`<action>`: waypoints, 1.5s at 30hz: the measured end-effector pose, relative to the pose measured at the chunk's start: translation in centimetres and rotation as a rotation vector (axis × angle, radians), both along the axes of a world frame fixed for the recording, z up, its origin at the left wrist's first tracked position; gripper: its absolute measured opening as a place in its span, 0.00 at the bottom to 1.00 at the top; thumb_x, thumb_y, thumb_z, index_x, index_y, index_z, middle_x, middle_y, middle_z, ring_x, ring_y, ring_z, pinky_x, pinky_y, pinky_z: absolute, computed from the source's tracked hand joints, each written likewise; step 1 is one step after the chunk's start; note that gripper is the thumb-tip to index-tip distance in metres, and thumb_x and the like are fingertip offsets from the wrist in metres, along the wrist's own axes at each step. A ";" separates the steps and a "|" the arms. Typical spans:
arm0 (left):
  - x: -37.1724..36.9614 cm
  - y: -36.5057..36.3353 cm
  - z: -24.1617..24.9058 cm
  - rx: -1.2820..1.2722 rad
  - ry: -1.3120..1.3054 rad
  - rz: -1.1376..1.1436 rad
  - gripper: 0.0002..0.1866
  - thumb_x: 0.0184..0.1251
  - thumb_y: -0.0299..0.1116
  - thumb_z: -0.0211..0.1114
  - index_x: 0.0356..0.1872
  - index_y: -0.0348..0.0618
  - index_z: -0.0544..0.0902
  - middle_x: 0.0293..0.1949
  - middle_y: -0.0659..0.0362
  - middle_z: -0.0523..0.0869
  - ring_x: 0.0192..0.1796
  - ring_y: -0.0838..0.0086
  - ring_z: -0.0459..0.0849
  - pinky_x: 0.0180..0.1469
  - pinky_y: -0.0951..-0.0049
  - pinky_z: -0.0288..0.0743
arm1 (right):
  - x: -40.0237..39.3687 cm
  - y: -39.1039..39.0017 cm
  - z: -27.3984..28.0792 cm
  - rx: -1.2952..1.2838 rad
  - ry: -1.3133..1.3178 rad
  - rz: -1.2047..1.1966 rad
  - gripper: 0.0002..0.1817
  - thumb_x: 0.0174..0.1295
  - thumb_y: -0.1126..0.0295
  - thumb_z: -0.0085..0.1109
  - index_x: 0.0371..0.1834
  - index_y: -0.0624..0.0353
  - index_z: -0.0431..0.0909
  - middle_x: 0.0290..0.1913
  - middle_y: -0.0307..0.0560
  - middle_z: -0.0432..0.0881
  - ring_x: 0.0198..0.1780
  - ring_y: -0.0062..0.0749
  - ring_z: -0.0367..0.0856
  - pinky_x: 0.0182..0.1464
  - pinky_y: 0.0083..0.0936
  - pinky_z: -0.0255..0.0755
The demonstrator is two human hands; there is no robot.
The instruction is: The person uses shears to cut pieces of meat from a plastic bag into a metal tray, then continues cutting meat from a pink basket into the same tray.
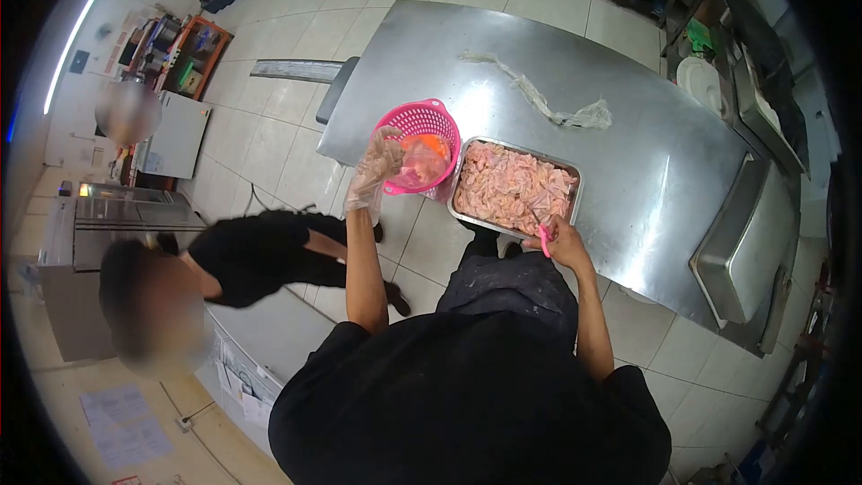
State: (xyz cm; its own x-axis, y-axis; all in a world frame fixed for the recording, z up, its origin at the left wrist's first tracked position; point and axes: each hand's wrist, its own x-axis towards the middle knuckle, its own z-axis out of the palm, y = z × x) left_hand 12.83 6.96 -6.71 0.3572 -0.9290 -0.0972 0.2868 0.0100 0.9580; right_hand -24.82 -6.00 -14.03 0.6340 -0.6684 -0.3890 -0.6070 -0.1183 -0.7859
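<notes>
My left hand (379, 162), in a loose clear plastic glove, reaches over the near-left rim of a pink perforated basket (435, 110). Inside the basket, right by its fingers, lies pinkish raw meat (424, 164) with an orange patch behind it. The glove blurs the fingers, and I cannot tell what they grip. My bare right hand (566, 242) is closed round the pink handles of a pair of scissors (544, 238), blades pointing over the meat. Beneath the blades, a rectangular metal tray (578, 181) is filled with raw meat pieces (512, 184), just right of the basket.
Basket and tray are at the near edge of a steel table (628, 135). A crumpled clear plastic strip (548, 108) lies farther back. At the right end rests a large metal pan (741, 242). A person in black (260, 256) stands close on my left.
</notes>
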 end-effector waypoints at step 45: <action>-2.5 0.1 -1.0 0.220 -0.469 0.166 0.14 0.65 0.39 0.62 0.42 0.38 0.79 0.29 0.63 0.79 0.32 0.80 0.76 0.35 0.77 0.72 | -1.6 0.5 0.1 0.081 -0.041 -0.080 0.32 0.35 0.51 0.81 0.29 0.60 0.68 0.27 0.44 0.75 0.30 0.30 0.75 0.35 0.28 0.71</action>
State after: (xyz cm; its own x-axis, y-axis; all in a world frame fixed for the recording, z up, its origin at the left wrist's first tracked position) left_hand 10.29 7.10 -7.75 0.5491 -0.8322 -0.0776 -0.1604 -0.1961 0.9674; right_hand -26.45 -5.46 -13.89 0.5960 -0.6853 -0.4184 -0.5792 -0.0060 -0.8152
